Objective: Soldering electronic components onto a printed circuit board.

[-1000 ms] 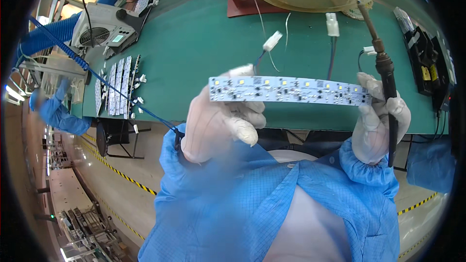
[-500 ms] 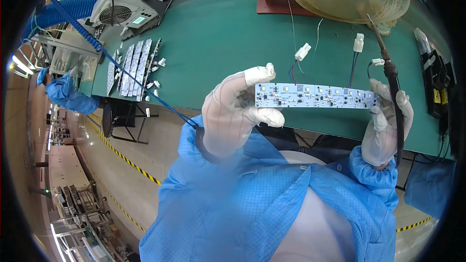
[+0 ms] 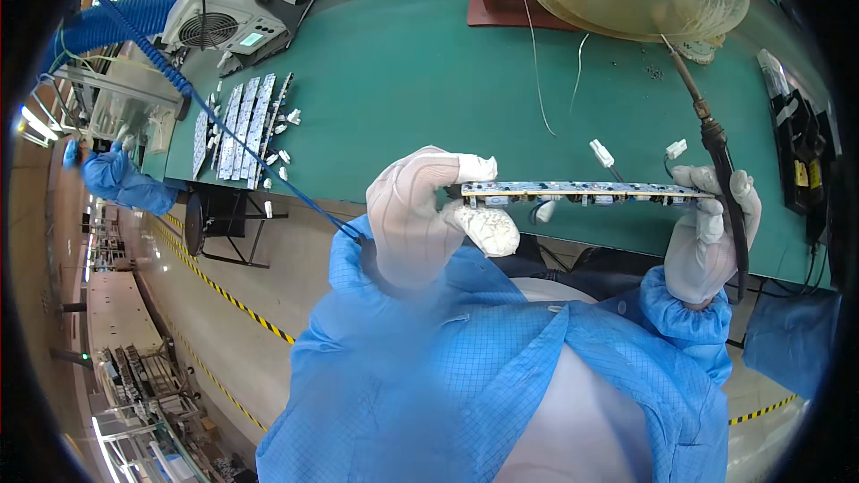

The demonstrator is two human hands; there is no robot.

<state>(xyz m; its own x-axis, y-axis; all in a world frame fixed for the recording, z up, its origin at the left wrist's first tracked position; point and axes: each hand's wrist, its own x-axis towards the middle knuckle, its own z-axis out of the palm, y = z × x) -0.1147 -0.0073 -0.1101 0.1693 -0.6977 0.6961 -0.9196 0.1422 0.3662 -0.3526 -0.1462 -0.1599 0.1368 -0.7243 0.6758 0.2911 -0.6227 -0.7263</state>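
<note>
Over at 3 o'clock, black tray (image 3: 789,182) has yellow-patched stuff (image 3: 808,173) inside; left grip (image 3: 412,215) pinches circuit board (image 3: 582,190) at 9, right grip (image 3: 701,246) pinches 3, plus holds soldering iron (image 3: 723,161).

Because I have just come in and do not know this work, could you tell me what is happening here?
A person in a blue coat holds a long circuit board nearly edge-on to the camera, at the near edge of the green table. The left grip pinches its left end; the right grip holds its right end and a soldering iron, whose tip points away from the board. More boards lie on the table to the left.
</note>
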